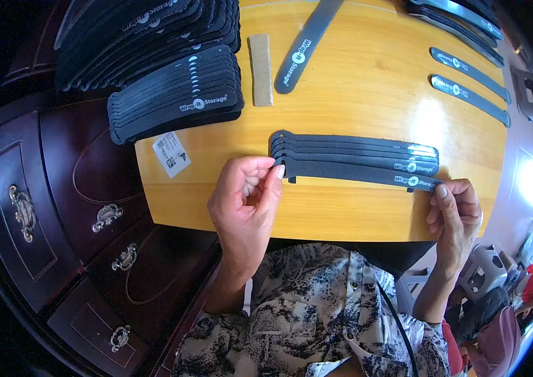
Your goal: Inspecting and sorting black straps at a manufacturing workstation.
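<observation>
A dark storage strap (348,172) is stretched level between my two hands, along the near side of several like straps (348,146) laid overlapping in a fan. My left hand (242,204) pinches its rounded left end, where there is a small hole. Thumb and fingers of my right hand (457,213) grip the opposite end, beside the white lettering. Part of each end is hidden by my fingertips. A small dark piece shows below the strap near each end; I cannot make out what these are.
Tall stacks of dark straps (175,94) fill the table's far left. A cardboard strip (261,70) and a single strap (307,47) lie beyond my hands. Two straps (471,100) and another pile (461,28) are at the right. A white label (171,154) sticks to the wooden table (216,210).
</observation>
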`<state>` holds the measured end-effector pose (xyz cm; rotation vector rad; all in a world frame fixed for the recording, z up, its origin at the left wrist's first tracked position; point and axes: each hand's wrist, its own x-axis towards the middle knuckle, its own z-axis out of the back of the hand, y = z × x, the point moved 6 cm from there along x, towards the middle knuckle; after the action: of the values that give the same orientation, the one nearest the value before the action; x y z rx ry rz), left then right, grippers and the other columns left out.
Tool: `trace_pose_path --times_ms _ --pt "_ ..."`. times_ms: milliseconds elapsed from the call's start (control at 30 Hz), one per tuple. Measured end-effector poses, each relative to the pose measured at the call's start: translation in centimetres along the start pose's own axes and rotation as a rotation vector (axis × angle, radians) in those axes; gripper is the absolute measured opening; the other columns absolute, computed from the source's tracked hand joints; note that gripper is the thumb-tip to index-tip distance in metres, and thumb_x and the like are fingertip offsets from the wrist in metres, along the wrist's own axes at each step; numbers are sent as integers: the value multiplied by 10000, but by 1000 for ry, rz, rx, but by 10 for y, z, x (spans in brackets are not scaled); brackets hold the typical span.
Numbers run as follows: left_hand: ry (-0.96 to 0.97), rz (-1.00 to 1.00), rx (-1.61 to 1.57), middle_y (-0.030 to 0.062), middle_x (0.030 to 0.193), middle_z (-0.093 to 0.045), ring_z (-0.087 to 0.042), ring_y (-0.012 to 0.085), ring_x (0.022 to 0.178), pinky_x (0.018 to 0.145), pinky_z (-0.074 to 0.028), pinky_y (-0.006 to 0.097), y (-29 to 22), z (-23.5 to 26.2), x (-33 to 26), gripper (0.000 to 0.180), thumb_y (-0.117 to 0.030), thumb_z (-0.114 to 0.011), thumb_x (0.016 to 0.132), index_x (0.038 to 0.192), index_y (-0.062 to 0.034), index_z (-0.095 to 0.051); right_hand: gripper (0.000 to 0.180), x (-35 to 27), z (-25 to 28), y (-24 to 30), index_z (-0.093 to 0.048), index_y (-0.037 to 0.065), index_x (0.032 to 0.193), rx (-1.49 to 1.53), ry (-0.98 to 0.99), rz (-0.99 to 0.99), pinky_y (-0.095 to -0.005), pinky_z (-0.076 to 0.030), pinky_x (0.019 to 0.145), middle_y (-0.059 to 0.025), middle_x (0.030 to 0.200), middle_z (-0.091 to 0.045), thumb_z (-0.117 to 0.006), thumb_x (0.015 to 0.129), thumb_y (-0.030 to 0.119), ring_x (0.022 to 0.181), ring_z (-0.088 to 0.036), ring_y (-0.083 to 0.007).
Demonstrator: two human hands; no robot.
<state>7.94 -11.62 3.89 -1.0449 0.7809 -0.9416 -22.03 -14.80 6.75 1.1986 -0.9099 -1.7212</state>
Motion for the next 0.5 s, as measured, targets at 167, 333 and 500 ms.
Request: trace_pose_path --times_ms 167,333,500 --pt "2 42 26 2 714 -592 -515 17 606 533 -421 171 -3 0 -1 145 50 -669 818 920 -3 -580 117 0 -1 -1 -592 48 845 -7 0 5 -165 -347 402 -2 681 -586 -660 884 134 478 -493 -35" --pt "-4 27 30 13 715 -591 -531 31 602 535 -429 180 -3 -1 0 156 57 -669 812 919 -5 -574 120 -1 -1 -1 -591 50 845 -9 -8 -4 -165 -341 399 0 681 -584 -663 883 138 467 -483 -34" --pt "7 102 98 10 697 -571 -522 41 589 538 -427 199 -9 -6 0 198 57 -667 807 945 -21 -548 118 -2 2 2 -589 51 835 -9 -29 -9 -169 -334 393 6 646 -573 -662 882 131 458 -472 -28"
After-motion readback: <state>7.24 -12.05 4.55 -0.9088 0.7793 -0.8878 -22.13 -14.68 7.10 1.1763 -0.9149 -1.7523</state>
